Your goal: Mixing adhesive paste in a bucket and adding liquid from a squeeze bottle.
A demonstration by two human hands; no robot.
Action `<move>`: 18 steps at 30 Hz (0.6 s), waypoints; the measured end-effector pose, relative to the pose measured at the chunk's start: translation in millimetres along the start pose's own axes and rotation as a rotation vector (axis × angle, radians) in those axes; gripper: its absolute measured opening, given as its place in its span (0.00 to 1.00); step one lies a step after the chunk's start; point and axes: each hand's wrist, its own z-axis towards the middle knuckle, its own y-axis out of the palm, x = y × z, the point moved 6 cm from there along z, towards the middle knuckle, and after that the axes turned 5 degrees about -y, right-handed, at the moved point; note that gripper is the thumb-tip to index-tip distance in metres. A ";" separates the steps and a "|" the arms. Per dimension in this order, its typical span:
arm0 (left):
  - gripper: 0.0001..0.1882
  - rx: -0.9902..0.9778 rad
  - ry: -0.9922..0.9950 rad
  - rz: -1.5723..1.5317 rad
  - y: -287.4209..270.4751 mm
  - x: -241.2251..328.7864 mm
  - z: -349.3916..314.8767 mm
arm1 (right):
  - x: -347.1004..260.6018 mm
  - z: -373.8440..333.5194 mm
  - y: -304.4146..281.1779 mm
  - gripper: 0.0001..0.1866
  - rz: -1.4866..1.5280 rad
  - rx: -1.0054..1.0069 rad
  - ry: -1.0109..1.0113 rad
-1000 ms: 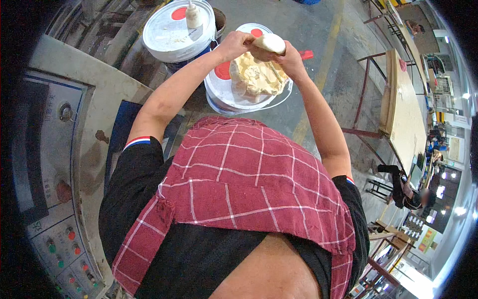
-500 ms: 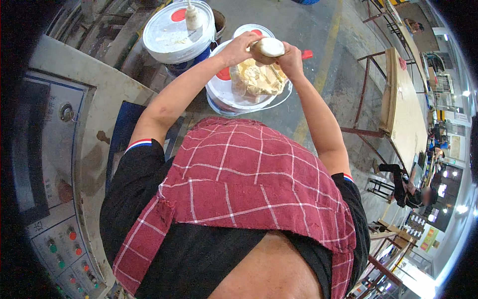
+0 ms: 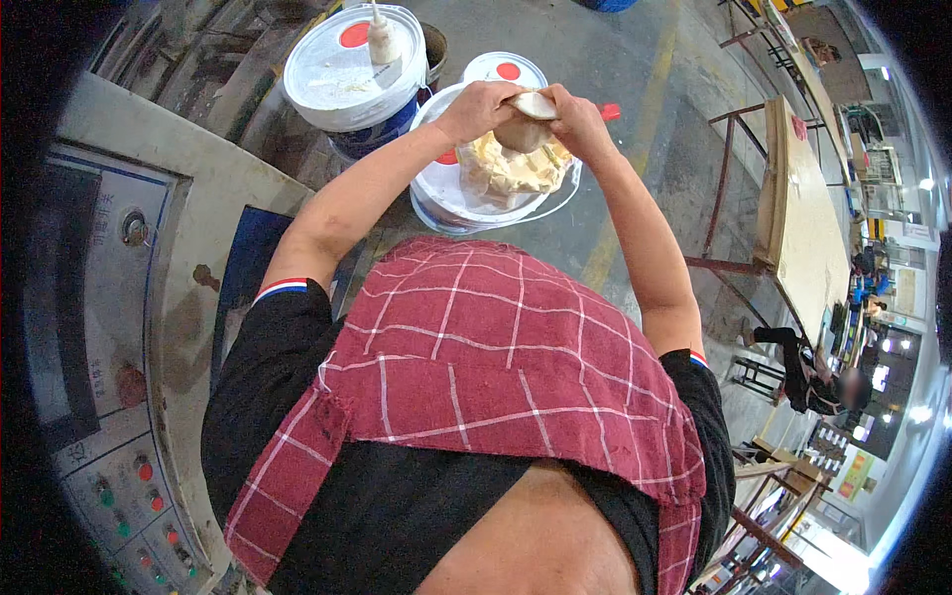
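Observation:
Both my hands are closed round a small off-white container (image 3: 524,135), one on each side. Its white round end (image 3: 534,105) is tilted away from me. My left hand (image 3: 478,111) grips its left side, my right hand (image 3: 579,121) its right side. Below hangs a clump of crumpled, pale yellow plastic-like material (image 3: 511,169), resting on the lid of a white bucket (image 3: 436,188) with a wire handle. On another lidded white bucket (image 3: 312,84) at the left stands a squeeze bottle (image 3: 383,45) with a thin nozzle.
A smaller white lid with a red spot (image 3: 486,67) lies behind the near bucket. A machine panel with buttons (image 3: 124,486) fills the left side. Worktables (image 3: 793,188) stand on the right. A person (image 3: 803,372) sits farther off at the right.
The container has tipped in my hands: its white round end faced me broadly and now appears narrower, with more of its side showing. My hands have shifted slightly.

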 end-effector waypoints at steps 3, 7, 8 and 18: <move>0.15 0.071 0.032 -0.021 2.1 0.9 0.3 | -0.8 1.1 -2.7 0.15 0.004 0.100 0.026; 0.13 0.112 -0.048 -0.031 4.7 -4.5 -0.8 | -3.5 -0.8 -2.7 0.13 -0.009 0.169 0.062; 0.14 0.110 -0.088 -0.058 7.1 -7.8 -0.9 | -3.7 -2.0 -2.7 0.12 -0.022 0.184 0.067; 0.47 0.007 -0.267 0.044 14.0 -23.4 -11.3 | -22.2 -4.2 -26.6 0.13 -0.113 0.284 0.234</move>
